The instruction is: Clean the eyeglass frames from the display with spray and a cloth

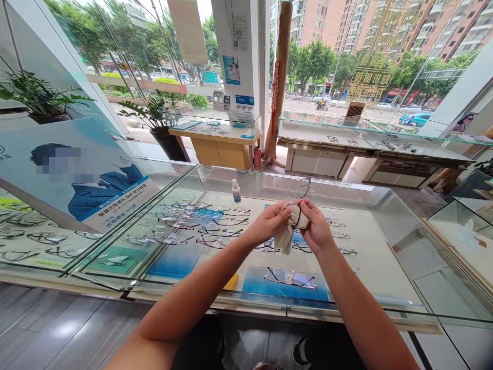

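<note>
Above the glass display case, my left hand (272,222) is closed on a beige cloth (284,239), which is wrapped around one lens of a pair of eyeglasses (301,188). My right hand (316,227) pinches the eyeglasses by the dark frame beside the cloth. The other lens sticks up beyond my fingers, and the wrapped one is hidden. A small white bottle (235,191) stands upright on the case, left of my hands. Beneath them, a thin-framed pair of glasses (289,278) lies on a blue card.
Several rows of glasses (219,231) lie inside the display case (370,257). A poster board (88,190) leans at the left. Further off are a wooden cabinet (223,151), another glass counter (319,139), potted plants (154,115) and a wooden post (283,61) by the windows.
</note>
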Motion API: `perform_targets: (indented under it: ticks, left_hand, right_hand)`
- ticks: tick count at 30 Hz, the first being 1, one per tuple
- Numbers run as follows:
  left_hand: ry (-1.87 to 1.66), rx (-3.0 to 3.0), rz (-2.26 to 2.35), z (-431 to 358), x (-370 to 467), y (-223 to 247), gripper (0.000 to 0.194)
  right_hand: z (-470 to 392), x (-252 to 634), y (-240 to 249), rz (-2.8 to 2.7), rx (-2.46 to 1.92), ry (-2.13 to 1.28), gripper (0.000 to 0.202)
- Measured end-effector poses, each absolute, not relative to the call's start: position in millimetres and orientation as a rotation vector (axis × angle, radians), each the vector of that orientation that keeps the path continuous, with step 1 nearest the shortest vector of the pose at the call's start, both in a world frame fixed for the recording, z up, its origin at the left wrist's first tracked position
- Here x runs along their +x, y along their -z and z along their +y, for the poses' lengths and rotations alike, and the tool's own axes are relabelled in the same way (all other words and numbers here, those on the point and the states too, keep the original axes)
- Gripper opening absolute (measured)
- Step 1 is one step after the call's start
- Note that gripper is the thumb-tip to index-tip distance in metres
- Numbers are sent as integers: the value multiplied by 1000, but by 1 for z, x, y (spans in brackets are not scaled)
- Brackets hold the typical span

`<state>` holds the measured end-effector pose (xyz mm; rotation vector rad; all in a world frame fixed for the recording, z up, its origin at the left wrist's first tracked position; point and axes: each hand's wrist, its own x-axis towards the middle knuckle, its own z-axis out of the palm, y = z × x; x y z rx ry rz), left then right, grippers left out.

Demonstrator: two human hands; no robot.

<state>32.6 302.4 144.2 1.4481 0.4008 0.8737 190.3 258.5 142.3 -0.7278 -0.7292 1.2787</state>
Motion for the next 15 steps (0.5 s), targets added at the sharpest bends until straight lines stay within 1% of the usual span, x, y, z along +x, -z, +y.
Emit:
perform_targets:
  ticks: [3,6,10,12,15]
  left_hand:
    - [-822,1431,351,301,33,-145,57]
    - [-946,1416,445,300,38,-141,56]
    - [-1073,1383,545,304,42,-136,63]
    - [-1022,1342,530,307,40,-137,64]
    - [-859,1306,430,309,36,-140,60]
  right_hand:
    - [260,191,-141,-723,-716,-1291,38]
    - [260,184,-138,-769,-699,-1283,40]
    - [259,177,-136,-789,-700,-1254,40]
    - [259,179,-137,-775,-694,-1268,39]
    - [260,185,-138,-724,-674,-1280,40]
